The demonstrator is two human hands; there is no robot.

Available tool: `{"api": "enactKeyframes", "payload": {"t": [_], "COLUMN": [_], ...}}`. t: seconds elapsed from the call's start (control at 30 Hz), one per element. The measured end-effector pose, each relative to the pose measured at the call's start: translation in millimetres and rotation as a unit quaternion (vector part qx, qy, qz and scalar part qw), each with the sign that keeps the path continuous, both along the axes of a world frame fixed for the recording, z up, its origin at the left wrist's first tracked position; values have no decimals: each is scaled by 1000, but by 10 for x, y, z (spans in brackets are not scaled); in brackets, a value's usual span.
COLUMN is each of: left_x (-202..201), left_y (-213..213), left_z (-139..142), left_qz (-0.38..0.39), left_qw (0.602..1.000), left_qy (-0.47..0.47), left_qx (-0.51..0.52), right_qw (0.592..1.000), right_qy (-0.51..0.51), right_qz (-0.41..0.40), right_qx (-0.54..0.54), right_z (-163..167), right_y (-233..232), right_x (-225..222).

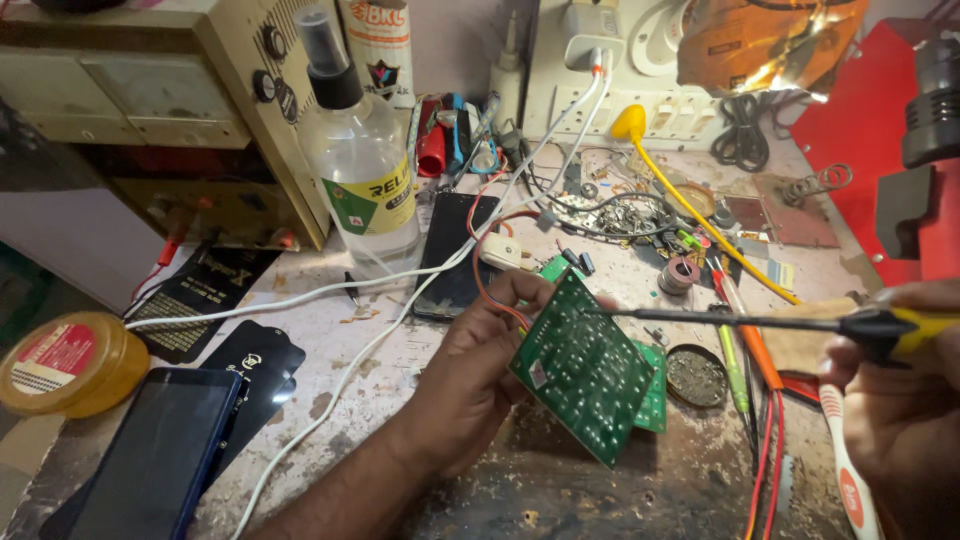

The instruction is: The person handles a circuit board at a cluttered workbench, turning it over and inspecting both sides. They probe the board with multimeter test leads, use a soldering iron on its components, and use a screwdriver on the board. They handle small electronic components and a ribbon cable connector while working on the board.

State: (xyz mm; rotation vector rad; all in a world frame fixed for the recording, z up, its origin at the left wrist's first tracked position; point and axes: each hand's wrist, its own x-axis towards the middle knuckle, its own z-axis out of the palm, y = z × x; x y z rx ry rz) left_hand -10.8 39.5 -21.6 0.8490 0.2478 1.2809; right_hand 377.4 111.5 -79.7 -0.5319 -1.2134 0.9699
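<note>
The left hand (470,370) is closed around the edge of a green circuit board (585,365), fingers wrapped behind it and the thumb at its upper corner, holding it tilted above the worn table (560,490) with its solder side facing the camera; a second green board (652,395) shows just behind it, and red wires (485,265) loop up from the held board. The right hand (905,410) is clenched on the black and yellow handle of a soldering iron (790,322), whose thin dark shaft reaches leftward so the tip meets the upper part of the board. Just below the shaft, on the table, sits a small round tin (697,376) with grey residue. A clear spray bottle (357,150) stands toward the back, beside a dark phone (458,255) lying flat with white cables (400,310) running across it. At the near left lie another dark phone (160,455) and a round yellow jar (70,362). A white and red toothbrush (850,470) lies near the right hand
</note>
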Motion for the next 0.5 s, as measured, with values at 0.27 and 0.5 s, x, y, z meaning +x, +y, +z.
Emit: {"api": "enactKeyframes", "payload": {"t": [0.27, 0.5], "left_x": [8, -6], "left_y": [13, 33], "left_z": [-55, -153], "left_qz": [-24, -29], "left_qw": [999, 999], "left_qy": [-32, -26], "left_qx": [9, -19], "right_qw": [1000, 999], "right_qy": [11, -2], "right_qz": [1, -28], "right_qx": [-13, -37], "right_z": [19, 80], "right_y": [0, -16], "right_x": [-52, -107]}}
